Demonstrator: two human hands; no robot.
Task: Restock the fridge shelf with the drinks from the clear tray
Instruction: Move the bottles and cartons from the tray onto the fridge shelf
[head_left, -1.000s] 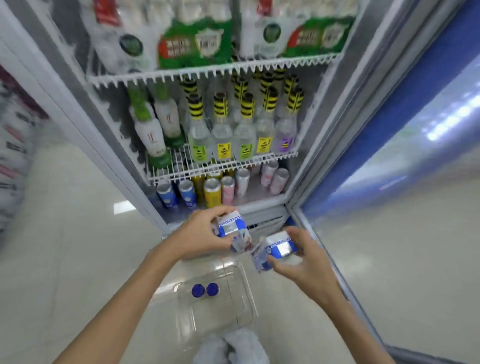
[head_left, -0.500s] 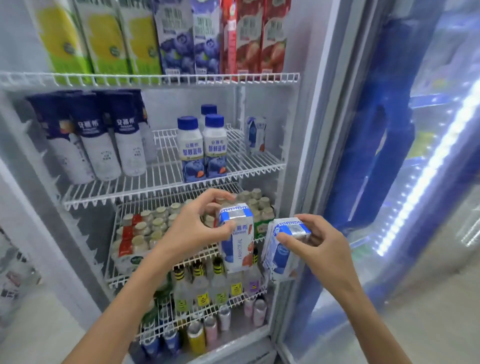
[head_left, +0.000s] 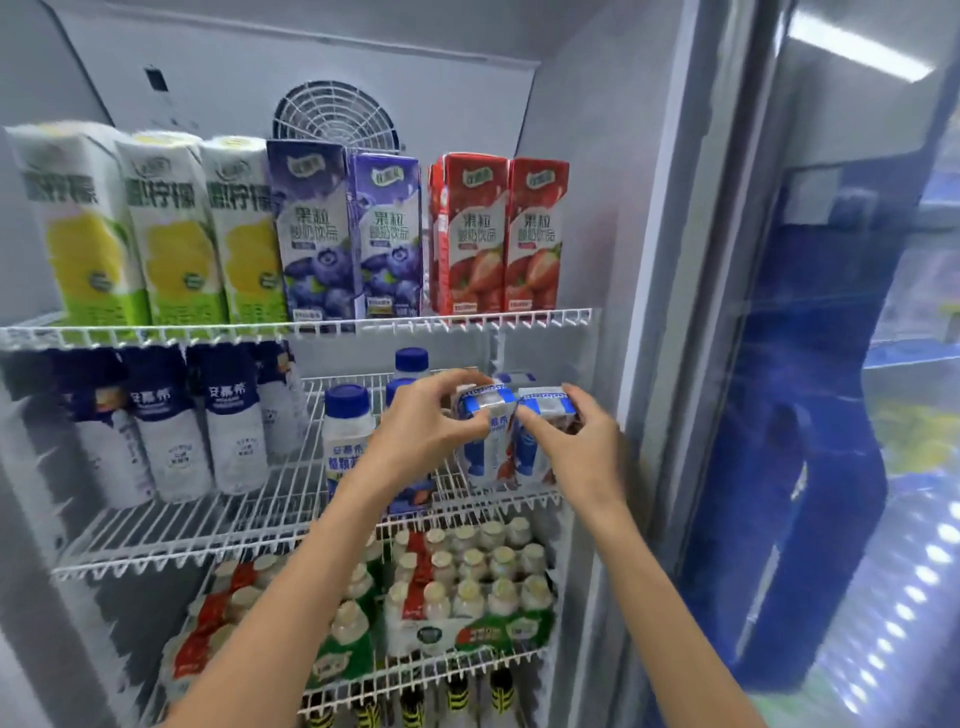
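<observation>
Two small blue-and-white drink cartons stand side by side at the right end of the white wire fridge shelf (head_left: 249, 514). My left hand (head_left: 423, 434) grips the left carton (head_left: 485, 447) near its top. My right hand (head_left: 576, 447) holds the right carton (head_left: 540, 415) from the right side. Both cartons rest on or just above the wire, near the shelf's front edge. Another carton of the same kind (head_left: 514, 378) peeks out behind them. The clear tray is out of sight.
Blue-capped white bottles (head_left: 347, 431) stand just left of my hands, with dark-sleeved bottles (head_left: 228, 426) further left. Tall lemon, blueberry and strawberry cartons (head_left: 478, 234) fill the shelf above. Small bottle packs (head_left: 467, 587) sit below. The fridge door (head_left: 810, 415) stands open on the right.
I have risen from the floor tray to the middle shelf. Both hands carried their cartons up and forward, and now hold them on the shelf's right end.
</observation>
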